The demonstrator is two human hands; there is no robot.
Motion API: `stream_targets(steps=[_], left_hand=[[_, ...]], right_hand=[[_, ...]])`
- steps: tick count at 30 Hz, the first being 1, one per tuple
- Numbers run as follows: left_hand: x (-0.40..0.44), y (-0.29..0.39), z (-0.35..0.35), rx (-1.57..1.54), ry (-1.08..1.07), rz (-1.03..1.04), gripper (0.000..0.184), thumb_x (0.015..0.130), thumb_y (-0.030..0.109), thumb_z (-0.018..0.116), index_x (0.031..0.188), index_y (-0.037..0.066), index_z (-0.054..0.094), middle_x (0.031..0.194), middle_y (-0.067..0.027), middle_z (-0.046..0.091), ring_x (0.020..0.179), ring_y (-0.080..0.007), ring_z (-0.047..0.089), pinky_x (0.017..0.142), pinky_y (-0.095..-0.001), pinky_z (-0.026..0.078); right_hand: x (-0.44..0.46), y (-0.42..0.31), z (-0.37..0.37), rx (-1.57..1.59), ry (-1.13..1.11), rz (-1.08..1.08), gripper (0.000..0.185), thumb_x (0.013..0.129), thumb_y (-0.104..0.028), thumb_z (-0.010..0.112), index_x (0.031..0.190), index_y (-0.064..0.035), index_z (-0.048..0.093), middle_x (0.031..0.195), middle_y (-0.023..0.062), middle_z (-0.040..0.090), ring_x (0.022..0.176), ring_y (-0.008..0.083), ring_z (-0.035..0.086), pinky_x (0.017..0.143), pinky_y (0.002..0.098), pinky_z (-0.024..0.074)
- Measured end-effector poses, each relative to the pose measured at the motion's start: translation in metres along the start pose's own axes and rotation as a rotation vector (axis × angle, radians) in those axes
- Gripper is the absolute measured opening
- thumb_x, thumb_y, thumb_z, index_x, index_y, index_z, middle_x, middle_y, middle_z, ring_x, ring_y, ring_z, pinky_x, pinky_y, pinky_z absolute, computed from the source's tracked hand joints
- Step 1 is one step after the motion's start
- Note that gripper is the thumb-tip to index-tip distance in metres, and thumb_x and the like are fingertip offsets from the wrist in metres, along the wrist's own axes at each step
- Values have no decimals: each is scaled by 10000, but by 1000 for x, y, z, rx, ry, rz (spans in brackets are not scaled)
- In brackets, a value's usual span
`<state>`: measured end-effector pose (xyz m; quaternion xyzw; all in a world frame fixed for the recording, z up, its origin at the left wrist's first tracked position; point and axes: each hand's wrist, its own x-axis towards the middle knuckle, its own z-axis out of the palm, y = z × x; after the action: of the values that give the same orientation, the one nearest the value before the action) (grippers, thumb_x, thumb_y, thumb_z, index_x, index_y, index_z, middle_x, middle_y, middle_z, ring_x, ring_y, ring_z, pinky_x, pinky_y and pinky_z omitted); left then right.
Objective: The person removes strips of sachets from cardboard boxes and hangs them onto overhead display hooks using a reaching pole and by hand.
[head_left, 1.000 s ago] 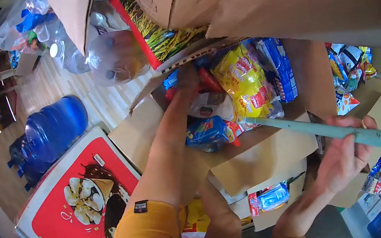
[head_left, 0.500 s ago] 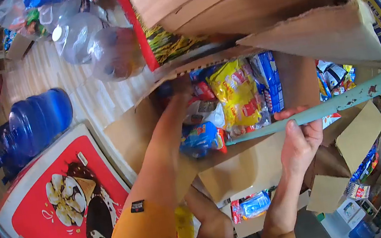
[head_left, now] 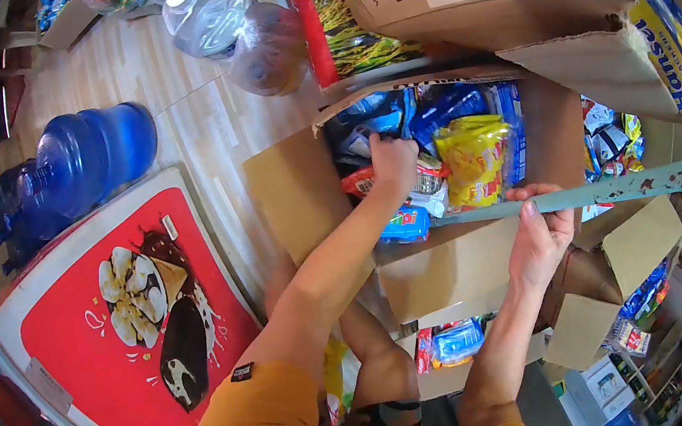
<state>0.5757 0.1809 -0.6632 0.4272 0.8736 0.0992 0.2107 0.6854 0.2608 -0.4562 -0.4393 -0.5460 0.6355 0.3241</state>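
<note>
Head: two hands [head_left: 398, 165] [head_left: 540, 239], one gripping one green bar [head_left: 644, 183].

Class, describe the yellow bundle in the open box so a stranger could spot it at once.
Start at the big open cardboard box mid-view, with the person's left hand inside. Just right of that hand, above the pale green bar, lies a shiny plastic-wrapped bundle. It is the only mostly yellow thing in that box, with blue packs beside it.
</note>
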Motion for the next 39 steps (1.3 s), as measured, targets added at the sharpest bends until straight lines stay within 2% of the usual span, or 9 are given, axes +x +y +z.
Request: stream_targets(steps=[8,14,19,22,27,36,37,38,39], left_hand=[[-30,28,-94,-271,94,76,12,582,136,609,582,130,599,595,-93,605,634,-249,602,741,-440,377],[-43,62,-154,-586,-45,253,164,574,116,658,736,95,640,720,-124,634,747,-293,612,714,-430,391],[-70,94,-209,-791,57,404,193,615,131,704,795,106,639,715,-94,632,763,-295,595,717,-421,376],[-96,115,-239,-849,14,432,234,602,84,702,818,107,615,727,-82,615,785,-294,575,700,-414,381],[-147,159,-283,-1063,248,459,193,628,13,629,799,70,560,722,-81,554,764,-290,552,665,-400,386],[-203,198,-396,-1171,440,513,151,645,20,620,770,61,546,735,-85,557,761,-282,552,665,-386,385],[-207,204,-410,-1164,480,519,133,651,27,618,753,60,539,741,-85,558,758,-280,555,671,-387,392],[-212,211,-422,-1158,545,518,128,645,40,617,747,55,540,742,-88,554,759,-280,554,683,-392,400],[-218,215,-437,-1133,538,520,136,635,46,619,746,49,541,735,-92,551,757,-284,554,682,-398,404]], right_hand=[[3,-4,-9,-70,11,178,275,689,51,679,931,-15,567,828,56,581,814,158,564,764,295,458],[2,-3,-23,-31,-133,157,328,666,112,657,903,-64,512,1048,112,552,937,166,536,780,286,461],[-13,-15,-65,-66,-179,101,336,690,-31,704,929,-65,471,1179,146,504,1084,251,489,970,380,357],[-35,-46,-70,50,-198,18,403,741,-190,724,1037,-47,491,1251,151,452,1110,251,483,972,379,366],[-58,-101,-97,72,-203,-47,579,778,-414,660,1154,-8,493,1266,171,456,1162,278,454,982,429,373],[-100,-186,-177,107,-192,92,568,849,-430,564,1228,-25,440,1192,92,515,1099,193,500,949,372,397],[-108,-189,-183,130,-146,146,744,786,-437,644,1308,0,345,1262,111,466,1172,213,443,985,378,361],[-116,-209,-154,221,50,267,622,775,-342,684,1223,10,433,1160,102,538,1062,197,528,893,354,437],[-120,-222,-147,193,4,223,566,773,-304,685,1185,8,455,1109,97,554,1013,188,544,864,344,450]])
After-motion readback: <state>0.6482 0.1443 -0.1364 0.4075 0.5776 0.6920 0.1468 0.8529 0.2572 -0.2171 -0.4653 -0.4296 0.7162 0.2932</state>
